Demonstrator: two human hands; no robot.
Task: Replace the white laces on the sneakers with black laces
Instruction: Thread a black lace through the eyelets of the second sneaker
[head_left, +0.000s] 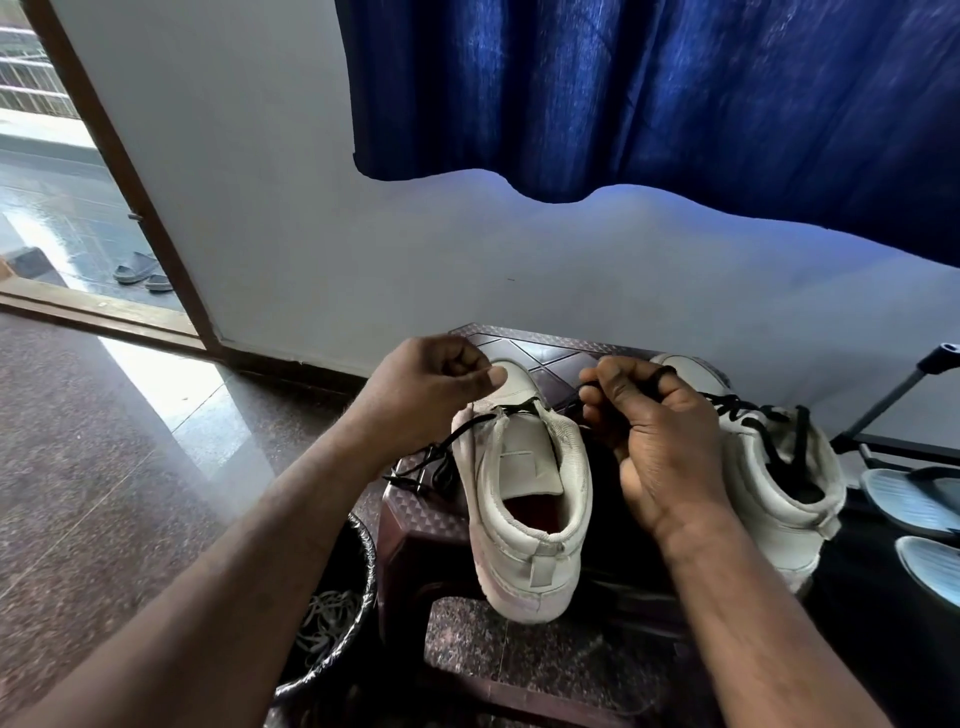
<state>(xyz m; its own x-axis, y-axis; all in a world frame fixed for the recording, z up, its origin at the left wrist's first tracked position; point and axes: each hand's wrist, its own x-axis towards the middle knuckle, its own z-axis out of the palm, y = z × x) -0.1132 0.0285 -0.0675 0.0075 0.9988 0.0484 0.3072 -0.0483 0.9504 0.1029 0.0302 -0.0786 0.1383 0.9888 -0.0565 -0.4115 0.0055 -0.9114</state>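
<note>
I am looking down on two white high-top sneakers standing heels toward me on a dark brown plastic stool (415, 525), whose top is moulded in a fine diamond pattern. The unlaced sneaker (524, 499) in the middle is smooth leather-like material with a ribbed knit collar, a flat tongue and a reddish insole showing in its open mouth. A thin, cord-like black lace (519, 406) crosses its lowest eyelets only. One end trails off the left side and lies in loose loops on the stool.

The right hand (660, 441) is closed around the other end of that lace, just beside the sneaker's right edge. The cord is wound over the forefinger and nipped between thumb and fingertips. The left hand (426, 389) hovers over the toe cap, its fingers curled into a tight fist with the thumb pressed flat on the forefinger. Whether it pinches any lace I cannot tell.

The laced sneaker (779, 467), partly behind the right hand, already carries a second black lace (748, 415) zigzagging up its front.

Left of the stool, a round black bin (358, 587) holds a tangle of flat white laces (322, 618). The floor (104, 467) is polished speckled stone. A deep blue curtain (649, 93) hangs in soft folds against the pale wall (260, 208), and ridged pale-blue slippers (909, 499) lie at the right.
</note>
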